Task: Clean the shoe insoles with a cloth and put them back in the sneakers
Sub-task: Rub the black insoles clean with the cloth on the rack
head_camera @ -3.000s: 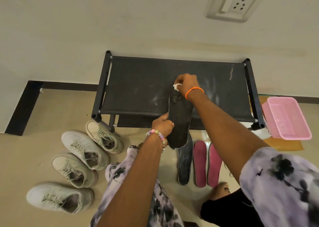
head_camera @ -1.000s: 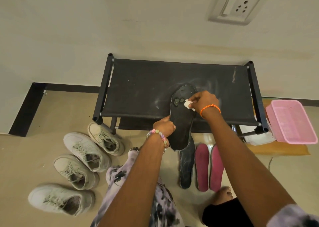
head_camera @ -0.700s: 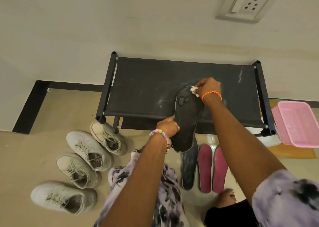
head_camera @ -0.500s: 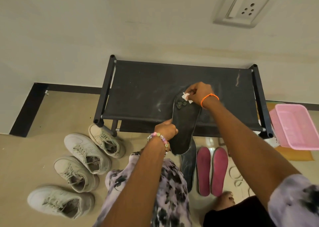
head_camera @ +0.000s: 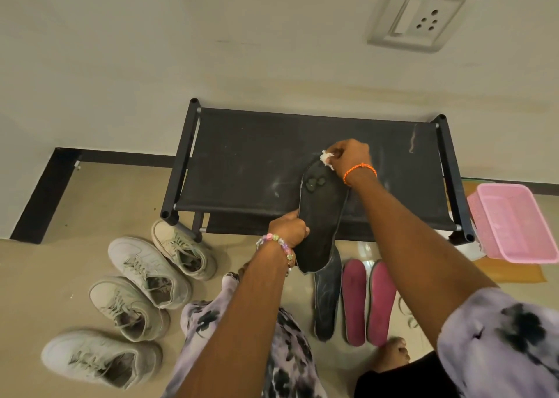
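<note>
Head view: the left hand [head_camera: 289, 227] grips the black insole [head_camera: 322, 216] by its left edge, its toe end lying on the black rack [head_camera: 242, 161]. The right hand [head_camera: 351, 155] pinches a small white cloth [head_camera: 326, 157] against the insole's toe.

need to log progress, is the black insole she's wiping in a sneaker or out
Out. The left hand holds the black insole over the rack; the right hand presses the cloth to it.
</note>
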